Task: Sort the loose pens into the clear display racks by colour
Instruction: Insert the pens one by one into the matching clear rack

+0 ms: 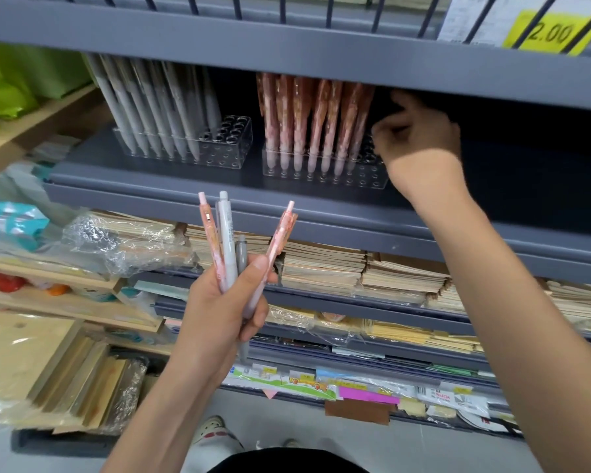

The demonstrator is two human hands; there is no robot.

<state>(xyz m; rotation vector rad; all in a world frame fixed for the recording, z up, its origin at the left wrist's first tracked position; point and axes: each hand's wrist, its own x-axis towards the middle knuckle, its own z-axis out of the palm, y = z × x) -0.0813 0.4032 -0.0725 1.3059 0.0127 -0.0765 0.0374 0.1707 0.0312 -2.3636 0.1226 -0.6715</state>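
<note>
Before the shelf (144,196), pink and grey pens (227,240) bunched in left hand (224,312); right hand (420,138) curled, hold unclear.

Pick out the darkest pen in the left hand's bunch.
The dark grey pen, in the left hand between the pale grey pen and the rightmost pink pen; it sits lowest, the others are pale.

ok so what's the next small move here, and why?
Probably bring the right hand back from the pink rack to pull a pink pen from the left hand. That hand grips four pens, two pink, and the pink rack has open holes at its right end. Whether the right hand holds a pen now is hidden.
</note>
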